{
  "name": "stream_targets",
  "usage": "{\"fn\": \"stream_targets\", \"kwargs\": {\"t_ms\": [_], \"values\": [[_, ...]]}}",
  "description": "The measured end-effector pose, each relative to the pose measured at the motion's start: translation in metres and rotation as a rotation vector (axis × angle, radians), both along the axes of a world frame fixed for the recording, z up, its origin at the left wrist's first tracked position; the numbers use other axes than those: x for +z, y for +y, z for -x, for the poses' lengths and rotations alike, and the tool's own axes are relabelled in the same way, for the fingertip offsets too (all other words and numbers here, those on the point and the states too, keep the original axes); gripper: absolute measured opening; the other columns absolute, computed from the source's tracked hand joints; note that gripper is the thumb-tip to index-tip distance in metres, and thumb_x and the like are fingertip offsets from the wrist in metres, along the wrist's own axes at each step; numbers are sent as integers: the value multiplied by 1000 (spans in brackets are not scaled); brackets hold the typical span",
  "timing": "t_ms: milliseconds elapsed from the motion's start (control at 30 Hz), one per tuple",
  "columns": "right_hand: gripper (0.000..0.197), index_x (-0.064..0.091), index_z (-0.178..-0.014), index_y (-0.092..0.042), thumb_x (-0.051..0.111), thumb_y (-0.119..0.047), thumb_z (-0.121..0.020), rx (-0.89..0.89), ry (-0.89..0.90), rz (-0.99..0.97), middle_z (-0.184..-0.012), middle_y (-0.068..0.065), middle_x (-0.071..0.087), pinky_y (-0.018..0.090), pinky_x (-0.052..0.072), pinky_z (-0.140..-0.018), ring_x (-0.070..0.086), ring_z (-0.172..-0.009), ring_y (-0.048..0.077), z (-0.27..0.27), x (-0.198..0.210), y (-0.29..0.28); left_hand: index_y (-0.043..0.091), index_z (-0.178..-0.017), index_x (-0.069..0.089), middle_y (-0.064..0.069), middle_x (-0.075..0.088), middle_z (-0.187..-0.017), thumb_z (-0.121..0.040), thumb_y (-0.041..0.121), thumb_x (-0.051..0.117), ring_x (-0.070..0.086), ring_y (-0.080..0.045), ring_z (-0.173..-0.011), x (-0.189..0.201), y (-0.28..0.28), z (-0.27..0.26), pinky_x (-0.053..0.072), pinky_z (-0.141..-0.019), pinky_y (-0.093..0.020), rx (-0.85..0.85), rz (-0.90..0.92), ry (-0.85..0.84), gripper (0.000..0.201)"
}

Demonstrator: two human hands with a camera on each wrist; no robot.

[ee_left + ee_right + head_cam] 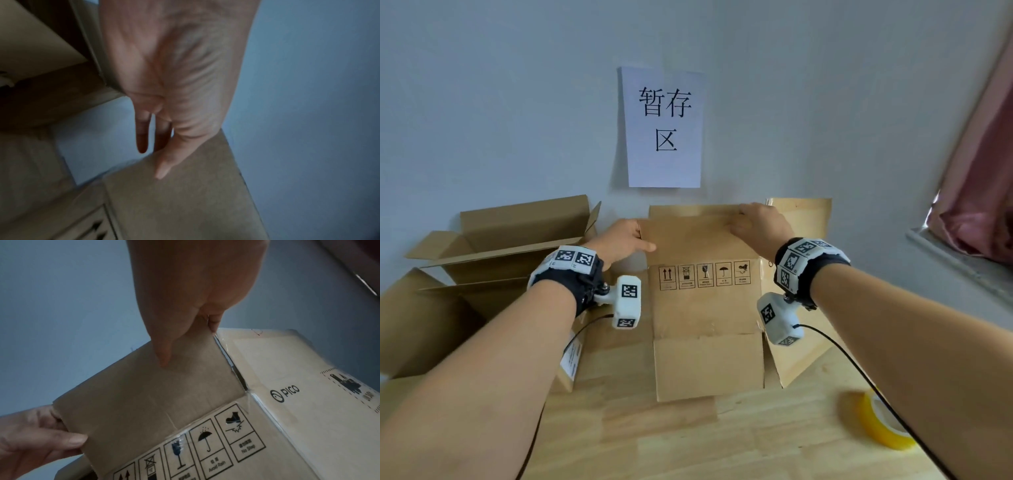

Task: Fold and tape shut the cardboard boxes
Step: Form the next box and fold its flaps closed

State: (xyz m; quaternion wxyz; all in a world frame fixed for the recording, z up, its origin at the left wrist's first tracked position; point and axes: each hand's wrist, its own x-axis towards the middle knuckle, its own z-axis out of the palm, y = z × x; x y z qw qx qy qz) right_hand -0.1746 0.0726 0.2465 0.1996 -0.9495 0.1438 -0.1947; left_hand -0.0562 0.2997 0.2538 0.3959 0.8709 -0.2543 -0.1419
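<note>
A flattened brown cardboard box [707, 308] with a row of handling symbols stands on the wooden table [688, 445] against the wall. Its upper flap [688, 236] is held at both ends. My left hand [643, 236] pinches the flap's left edge, thumb in front, fingers behind. My right hand [739, 217] pinches the top right corner the same way. In the right wrist view my right hand [188, 344] has its thumb on the flap [144, 394], and my left hand [51, 431] grips the far edge. In the left wrist view my left hand [153, 160] lays its thumb on the flap [185, 203].
A roll of yellowish clear tape [883, 423] lies on the table at the right, near my right forearm. Open cardboard boxes [510, 236] stand at the left. A paper sign [664, 126] hangs on the wall; a pink curtain [983, 192] and a sill are at the right.
</note>
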Motion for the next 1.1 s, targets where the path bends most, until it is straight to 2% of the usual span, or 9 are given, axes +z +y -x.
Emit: {"fn": "stream_targets", "kwargs": {"t_ms": [100, 200, 400, 500, 600, 733, 833, 933, 1100], "values": [[17, 60, -97, -15, 49, -27, -92, 22, 100, 261, -100, 3, 62, 36, 37, -93, 51, -99, 22, 3, -7, 3, 10, -122, 60, -5, 65, -119, -89, 6, 62, 59, -19, -108, 0, -1, -1, 43, -99, -31, -228, -368, -73, 34], [16, 57, -97, -17, 45, -10, -90, 27, 208, 395, -98, -1, 62, 33, 29, -97, 53, -96, 18, 3, -8, 13, 11, -137, 49, -5, 57, -132, -95, 16, 56, 55, -21, -114, -5, -10, 5, 38, -98, -27, -371, -545, -193, 43], [39, 57, -120, -20, 41, -2, -89, 168, 402, 274, -112, 1, 61, 35, 36, -95, 55, -107, 23, -1, -19, 32, 12, -124, 59, 4, 62, -118, -95, 20, 55, 57, -15, -105, -23, -33, 18, 42, -91, -27, -519, -556, -211, 30], [28, 62, -113, -20, 42, -12, -95, 150, 443, 374, -107, 1, 64, 35, 32, -99, 56, -107, 22, 0, -32, 28, 14, -118, 61, 3, 64, -110, -95, 22, 56, 57, -12, -94, -31, -42, 26, 41, -81, -24, -586, -560, -181, 25], [20, 63, -104, -19, 45, -17, -97, 128, 444, 421, -102, 0, 64, 32, 30, -99, 57, -101, 21, 3, -45, 19, 13, -119, 59, -3, 64, -115, -92, 11, 56, 58, -18, -101, -37, -47, 26, 44, -84, -28, -636, -611, -200, 27], [19, 63, -100, -27, 47, -18, -97, 48, 365, 450, -97, -2, 63, 32, 28, -97, 55, -99, 19, 11, -57, 7, 27, -143, 39, 0, 25, -156, -83, -11, 39, 27, -21, -142, -39, -52, 8, 24, -114, -31, -591, -744, -265, 71], [22, 65, -105, -29, 47, -19, -98, 27, 267, 457, -98, -3, 64, 31, 26, -96, 52, -100, 16, 17, -59, -4, 31, -148, 27, -9, 11, -159, -91, 1, 49, 23, -27, -143, -50, -56, -11, 24, -111, -28, -488, -676, -242, 68], [22, 66, -102, -31, 48, -18, -96, 12, 206, 471, -91, -8, 65, 30, 26, -91, 52, -96, 14, 21, -60, -12, 31, -150, 20, -9, 2, -160, -88, -7, 49, 18, -26, -145, -70, -61, -23, 30, -109, -30, -454, -649, -226, 78], [23, 66, -101, -32, 50, -18, -95, -1, 162, 462, -87, -11, 65, 27, 16, -77, 50, -92, 11, 26, -51, -24, 19, -142, 43, -9, 37, -148, -84, -14, 45, 31, -26, -139, -84, -83, -35, 28, -107, -28, -516, -547, -403, 67]]}}
